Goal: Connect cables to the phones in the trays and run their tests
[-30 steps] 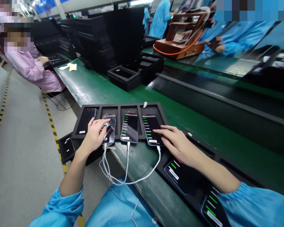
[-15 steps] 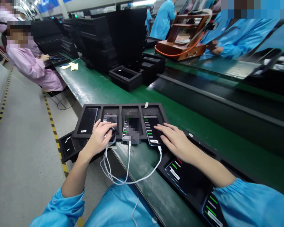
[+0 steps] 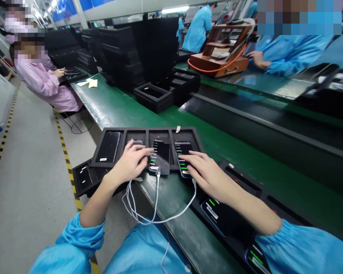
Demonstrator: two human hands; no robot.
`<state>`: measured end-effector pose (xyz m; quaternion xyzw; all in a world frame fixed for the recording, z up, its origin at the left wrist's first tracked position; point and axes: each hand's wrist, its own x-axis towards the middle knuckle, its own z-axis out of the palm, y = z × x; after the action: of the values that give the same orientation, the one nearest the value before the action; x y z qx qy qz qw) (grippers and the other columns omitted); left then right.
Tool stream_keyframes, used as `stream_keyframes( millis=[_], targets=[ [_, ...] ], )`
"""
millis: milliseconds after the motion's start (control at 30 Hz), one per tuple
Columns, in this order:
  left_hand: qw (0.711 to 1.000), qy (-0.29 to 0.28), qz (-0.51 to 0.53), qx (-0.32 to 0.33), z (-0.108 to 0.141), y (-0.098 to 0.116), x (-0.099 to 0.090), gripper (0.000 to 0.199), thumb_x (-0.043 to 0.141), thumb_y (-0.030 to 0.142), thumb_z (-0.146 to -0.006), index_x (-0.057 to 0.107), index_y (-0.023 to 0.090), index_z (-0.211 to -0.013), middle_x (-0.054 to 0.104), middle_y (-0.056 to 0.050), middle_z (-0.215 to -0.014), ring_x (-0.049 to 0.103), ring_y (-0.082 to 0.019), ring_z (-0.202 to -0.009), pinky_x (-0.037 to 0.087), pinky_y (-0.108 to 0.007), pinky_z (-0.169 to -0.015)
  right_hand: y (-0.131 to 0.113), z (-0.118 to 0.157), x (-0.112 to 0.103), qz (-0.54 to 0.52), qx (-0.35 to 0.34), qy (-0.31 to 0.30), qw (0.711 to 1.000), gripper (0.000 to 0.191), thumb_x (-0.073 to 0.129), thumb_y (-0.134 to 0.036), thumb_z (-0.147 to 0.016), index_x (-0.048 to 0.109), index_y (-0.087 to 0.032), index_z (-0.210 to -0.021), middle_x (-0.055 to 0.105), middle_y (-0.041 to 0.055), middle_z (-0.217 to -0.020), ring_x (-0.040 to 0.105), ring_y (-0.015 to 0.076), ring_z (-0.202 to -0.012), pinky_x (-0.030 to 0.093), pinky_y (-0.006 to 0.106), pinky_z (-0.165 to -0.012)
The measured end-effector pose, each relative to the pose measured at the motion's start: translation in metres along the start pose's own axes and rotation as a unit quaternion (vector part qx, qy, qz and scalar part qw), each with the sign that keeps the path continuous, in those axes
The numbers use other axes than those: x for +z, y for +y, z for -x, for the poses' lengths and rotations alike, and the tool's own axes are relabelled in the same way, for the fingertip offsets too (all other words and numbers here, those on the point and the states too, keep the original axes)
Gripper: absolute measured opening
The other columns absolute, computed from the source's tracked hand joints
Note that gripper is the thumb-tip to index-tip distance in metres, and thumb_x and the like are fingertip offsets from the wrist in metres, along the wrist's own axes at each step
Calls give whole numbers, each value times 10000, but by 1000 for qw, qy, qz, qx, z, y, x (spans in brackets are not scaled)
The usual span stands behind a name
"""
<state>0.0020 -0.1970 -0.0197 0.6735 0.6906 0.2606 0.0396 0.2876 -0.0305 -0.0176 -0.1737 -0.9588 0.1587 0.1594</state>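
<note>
A black foam tray [image 3: 145, 141] holds several phones in its compartments. My left hand [image 3: 133, 163] is open over the second compartment, covering most of the phone [image 3: 135, 142] there. Its outstretched forefinger reaches the left edge of the middle phone [image 3: 160, 156], whose screen lists white and green lines. My right hand [image 3: 204, 172] is open with its fingers spread over the right phone [image 3: 183, 148], fingertips at the lit list. White charging cables [image 3: 157, 194] run from the lower ends of the middle and right phones. At the far left lies a dark-screened phone [image 3: 109, 147].
Another black tray with lit phones [image 3: 213, 213] lies under my right forearm, and one more tray [image 3: 79, 187] juts past the bench edge at left. Tall stacks of black trays [image 3: 117, 57] stand behind. A wooden stand [image 3: 220, 57] and co-workers in blue and pink are beyond.
My left hand has shifted right, from the second phone to the edge of the middle one. My right fingertips have moved slightly left on the right phone, and its list shows different lines.
</note>
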Motion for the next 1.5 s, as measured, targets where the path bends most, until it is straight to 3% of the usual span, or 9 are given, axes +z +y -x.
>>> stream_keyframes(
  millis=[167,300,433,533,700,867,1167,1367,1500],
  targets=[
    [995,-97,7,33,-38,15,13,455,416,309,-1093,591,280,-1511,713,-38,-1449,543,-229,-1459,122,-597,-1383,11,-16,5,38,47,-25,998,499,329,-383,-1112,612,-242,-1498,674,79,-1493,506,357,-1497,468,622,-1205],
    [998,-33,-56,5,-53,9,9,483,386,315,-1098,565,261,-1544,602,-73,-1589,465,-267,-1543,150,-616,-1375,39,-28,2,60,107,5,992,539,318,-360,-1078,606,-170,-1493,649,154,-1511,478,443,-1504,443,708,-1183],
    [997,48,-55,-25,-23,-4,-14,406,400,288,-1094,659,244,-1404,761,-46,-1348,618,-221,-1364,125,-580,-1390,38,-9,-10,36,104,12,994,513,301,-408,-1110,596,-247,-1497,667,89,-1498,485,376,-1514,471,658,-1188],
    [997,21,-51,-63,4,-20,-23,372,390,314,-1102,732,254,-1236,801,-30,-1223,682,-212,-1244,129,-598,-1384,25,11,-17,9,90,4,996,513,302,-472,-1134,596,-277,-1507,662,96,-1502,467,355,-1533,479,669,-1176],
    [991,23,-71,-111,6,-43,-14,466,397,344,-1092,589,222,-1499,628,-104,-1555,504,-304,-1507,86,-697,-1351,15,20,-17,-4,92,2,996,509,313,-480,-1135,602,-281,-1503,666,108,-1491,478,356,-1522,468,699,-1178],
    [992,74,-28,-94,0,-30,-14,466,363,333,-1105,549,254,-1525,606,-79,-1581,494,-255,-1511,82,-644,-1366,14,14,-11,-13,84,-7,996,500,335,-431,-1115,617,-250,-1487,681,126,-1462,488,361,-1513,495,672,-1167],
    [985,120,16,-120,42,-21,-14,417,379,274,-1069,626,247,-1404,711,-55,-1421,593,-216,-1383,155,-571,-1360,-1,0,3,-15,49,20,998,460,347,-370,-1115,639,-243,-1447,699,120,-1422,514,350,-1477,498,637,-1152],
    [984,116,15,-134,58,-22,-9,436,374,221,-1041,632,247,-1391,723,-53,-1382,610,-212,-1342,176,-581,-1357,-31,-35,25,-40,-6,-19,999,458,383,-277,-1082,605,-241,-1481,705,101,-1419,498,346,-1484,465,627,-1181],
    [984,112,11,-136,63,-19,-12,437,348,219,-1043,612,245,-1391,721,-50,-1399,608,-212,-1343,186,-577,-1357,-33,-39,30,-23,-8,-28,999,464,351,-292,-1092,614,-211,-1466,695,107,-1446,500,359,-1479,441,655,-1196]
  ],
)
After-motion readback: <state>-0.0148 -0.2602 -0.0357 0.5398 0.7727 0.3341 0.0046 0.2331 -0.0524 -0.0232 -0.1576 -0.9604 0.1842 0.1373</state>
